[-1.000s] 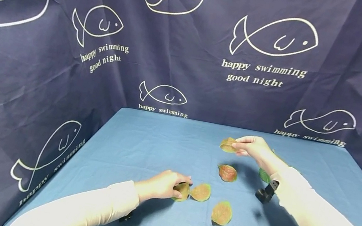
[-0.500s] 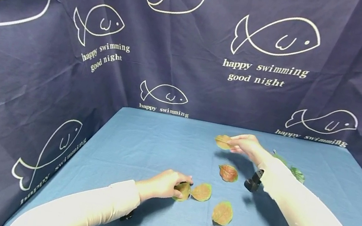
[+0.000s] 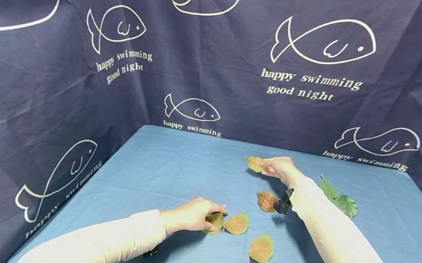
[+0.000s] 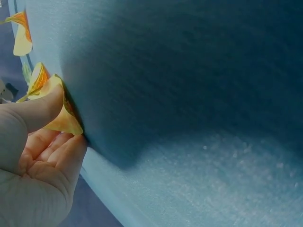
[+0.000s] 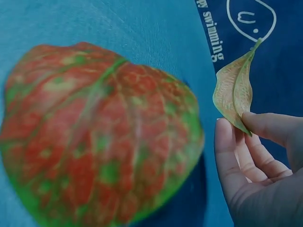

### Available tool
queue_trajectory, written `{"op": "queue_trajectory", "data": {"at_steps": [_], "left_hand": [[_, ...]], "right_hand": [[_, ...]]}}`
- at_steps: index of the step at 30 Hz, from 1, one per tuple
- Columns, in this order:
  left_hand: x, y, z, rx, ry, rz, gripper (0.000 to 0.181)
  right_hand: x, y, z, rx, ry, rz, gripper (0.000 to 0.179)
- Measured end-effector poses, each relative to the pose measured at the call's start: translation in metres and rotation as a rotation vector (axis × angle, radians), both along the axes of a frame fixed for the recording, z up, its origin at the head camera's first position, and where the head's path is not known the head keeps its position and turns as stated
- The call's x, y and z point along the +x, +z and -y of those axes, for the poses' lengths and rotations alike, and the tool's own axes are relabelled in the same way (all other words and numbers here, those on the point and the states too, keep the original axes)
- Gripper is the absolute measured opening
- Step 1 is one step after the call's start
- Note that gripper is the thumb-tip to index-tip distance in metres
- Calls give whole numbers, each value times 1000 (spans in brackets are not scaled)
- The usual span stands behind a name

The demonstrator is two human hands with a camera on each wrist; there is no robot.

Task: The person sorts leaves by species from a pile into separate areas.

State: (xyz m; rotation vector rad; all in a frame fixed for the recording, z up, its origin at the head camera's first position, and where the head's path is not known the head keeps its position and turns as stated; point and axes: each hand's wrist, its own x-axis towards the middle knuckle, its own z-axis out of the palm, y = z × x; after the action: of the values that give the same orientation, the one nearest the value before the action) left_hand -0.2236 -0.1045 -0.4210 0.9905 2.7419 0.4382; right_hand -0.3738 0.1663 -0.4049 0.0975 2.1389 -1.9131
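Observation:
A yellowish leaf (image 3: 254, 163) is pinched by its edge between thumb and fingers of my right hand (image 3: 281, 167), near the far side of the table; in the right wrist view this leaf (image 5: 234, 90) points its stem up and away. My left hand (image 3: 193, 214) holds another yellow-brown leaf (image 3: 214, 223) low at the table, the thumb lying over it, as the left wrist view shows with the leaf (image 4: 66, 118). Touching or nearly touching its tip is an orange-tinged leaf (image 3: 236, 223). A red leaf (image 3: 266, 201) lies below my right wrist, partly covered by the wrist camera.
A yellow-orange leaf (image 3: 261, 249) lies nearest the front. Green leaves (image 3: 339, 199) sit together at the right, partly behind the right sleeve (image 3: 327, 235). The blue cloth-covered table (image 3: 172, 162) ends at a dark curtain (image 3: 223, 59) printed with fish.
My right hand has moved left with its leaf, and the wrist camera now overlaps the red leaf. More of the green leaves shows. My left hand stays in place.

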Motion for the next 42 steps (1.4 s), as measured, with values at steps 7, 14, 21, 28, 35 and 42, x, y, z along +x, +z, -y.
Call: {"op": "queue_trajectory", "data": {"at_steps": [7,14,21,28,35,42], "left_hand": [[3,2,-1,9,25,17,49],[4,1,-3,12,27,3,49],[5,-1,-5,10,21,11,49],[4,-3,-5,14,24,10,49],[4,-1,-4,17,31,22,49],[1,-1,-3,6,25,0,50]], "right_hand": [[-11,-3,12,29,-27,50,45],[-21,-10,18,-9,-43,82,45],[-24,-16,12,23,1,94,47],[-25,-16,7,33,14,76,52],[-19,-10,-2,72,30,91,53],[-14,1,-10,124,106,65,53]]}}
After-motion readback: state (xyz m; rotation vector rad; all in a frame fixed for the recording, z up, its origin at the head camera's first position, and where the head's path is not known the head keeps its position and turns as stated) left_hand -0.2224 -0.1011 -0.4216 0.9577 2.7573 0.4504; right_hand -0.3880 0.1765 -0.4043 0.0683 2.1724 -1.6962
